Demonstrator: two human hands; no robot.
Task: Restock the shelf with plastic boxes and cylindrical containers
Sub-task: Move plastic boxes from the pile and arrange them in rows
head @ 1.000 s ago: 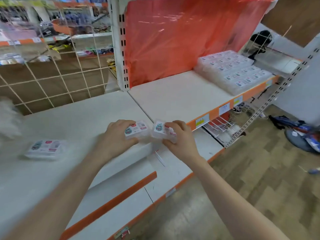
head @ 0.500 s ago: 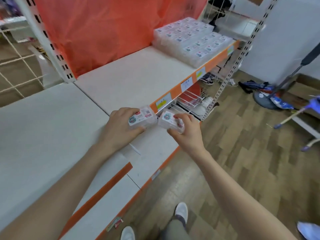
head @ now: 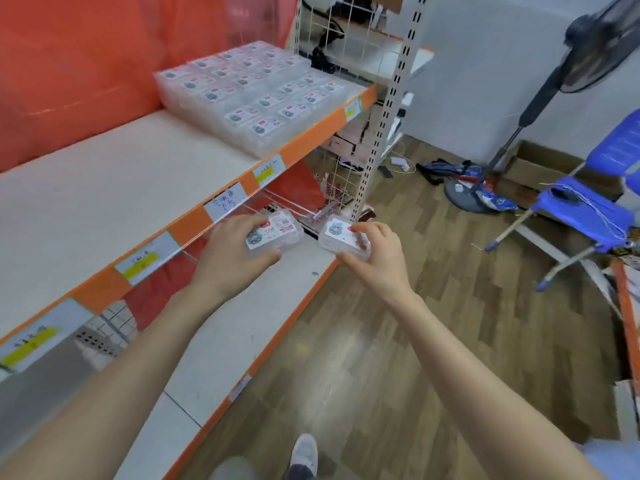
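Head view shows your left hand [head: 231,252] curled around a clear plastic box, the left box [head: 275,233], with your fingers wrapped over its near end and its labelled top facing up. That box sticks out to the right of your fingers, just below the orange front edge of the upper shelf [head: 104,188] and over the white lower shelf [head: 235,341].

Your right hand [head: 379,259] grips a second one, the right box [head: 340,236]. Your fingers hook over its right side and your thumb is pressed to its near edge, so the box lies to the left of your palm. It is tilted a little, with its label turned toward you. The two boxes are near each other but apart, with a gap between them. Neither one touches a shelf board.

Up on the upper shelf, the stacked boxes [head: 249,95] of the same kind fill the far right end in neat rows, well beyond both your hands. The board between them and you is bare. Behind it hangs an orange sheet [head: 86,64]. Paper price tags [head: 225,201] sit along the orange edge.

Off to your right on the wooden floor [head: 381,358] are a standing fan [head: 599,39] and a blue chair [head: 585,209]. Your shoe [head: 304,455] shows at the bottom.
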